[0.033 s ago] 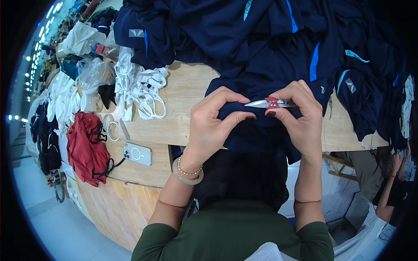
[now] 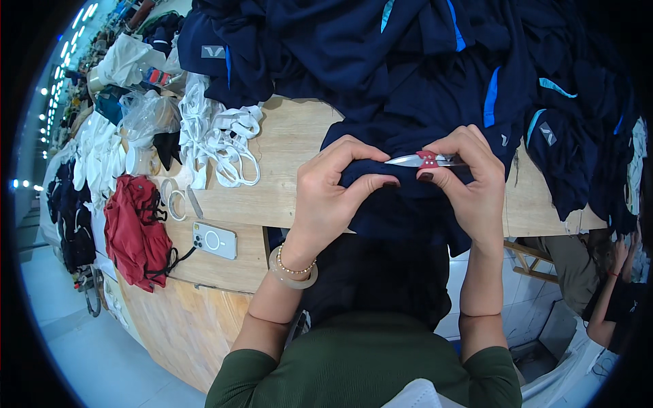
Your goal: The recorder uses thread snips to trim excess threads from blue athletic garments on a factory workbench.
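Between thumb and fingers, my left hand (image 2: pixel 333 180) pinches a fold of a navy garment (image 2: pixel 364 170). My right hand (image 2: pixel 471 178) grips a pair of thread snips (image 2: pixel 427 160) with silver blades and a red middle part. The blades point left across the fold, and their tip lies close to my left fingertips. Whether the tip touches thread or cloth is too small to tell. The rest of the garment spreads under both hands and over the near table edge.
More navy garments with blue stripes (image 2: pixel 408 75) heap along the far side of the wooden table (image 2: pixel 286 156). White straps (image 2: pixel 235 146), tape rolls (image 2: pixel 177 204), a phone (image 2: pixel 215 241) and a red cloth bag (image 2: pixel 136 231) lie at left. Another person's arm (image 2: pixel 607 299) shows at far right.
The snips and my right fingers have shifted very slightly to the right. My left hand keeps its place on the fold.
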`<act>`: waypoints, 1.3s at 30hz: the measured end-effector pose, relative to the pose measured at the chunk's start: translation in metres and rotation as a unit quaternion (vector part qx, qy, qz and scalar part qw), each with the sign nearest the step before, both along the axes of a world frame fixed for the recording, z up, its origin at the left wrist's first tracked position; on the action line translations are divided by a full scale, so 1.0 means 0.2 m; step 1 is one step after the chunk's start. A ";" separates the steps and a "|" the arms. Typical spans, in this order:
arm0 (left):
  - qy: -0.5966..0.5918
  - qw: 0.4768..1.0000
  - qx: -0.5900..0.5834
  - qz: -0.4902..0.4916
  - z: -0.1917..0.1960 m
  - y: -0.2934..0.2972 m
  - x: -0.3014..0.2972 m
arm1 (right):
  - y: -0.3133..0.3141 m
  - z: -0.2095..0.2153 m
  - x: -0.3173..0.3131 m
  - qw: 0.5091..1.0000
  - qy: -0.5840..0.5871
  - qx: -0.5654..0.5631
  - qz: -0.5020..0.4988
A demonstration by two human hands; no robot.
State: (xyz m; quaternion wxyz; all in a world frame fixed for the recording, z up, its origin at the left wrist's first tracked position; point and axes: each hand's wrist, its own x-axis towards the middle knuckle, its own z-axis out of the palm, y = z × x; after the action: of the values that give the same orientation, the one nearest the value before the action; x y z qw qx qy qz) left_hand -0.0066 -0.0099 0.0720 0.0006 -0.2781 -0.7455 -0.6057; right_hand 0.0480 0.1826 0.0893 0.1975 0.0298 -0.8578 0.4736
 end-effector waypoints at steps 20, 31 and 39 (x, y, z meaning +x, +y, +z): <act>0.017 1.000 0.003 -0.013 0.00 0.00 0.00 | 0.00 -0.03 0.00 1.000 0.016 0.002 0.025; -0.016 0.999 0.024 -0.013 0.00 0.00 0.00 | 0.03 -0.02 0.02 1.000 0.014 -0.011 0.015; -0.024 0.999 0.024 -0.018 0.01 0.00 0.01 | 0.02 -0.03 0.01 1.000 0.018 -0.001 0.014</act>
State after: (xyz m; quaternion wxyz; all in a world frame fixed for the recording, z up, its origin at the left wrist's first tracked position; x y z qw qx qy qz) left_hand -0.0049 -0.0098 0.0735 -0.0221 -0.2770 -0.7254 -0.6298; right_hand 0.0507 0.1859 0.0839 0.2064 0.0506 -0.8530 0.4768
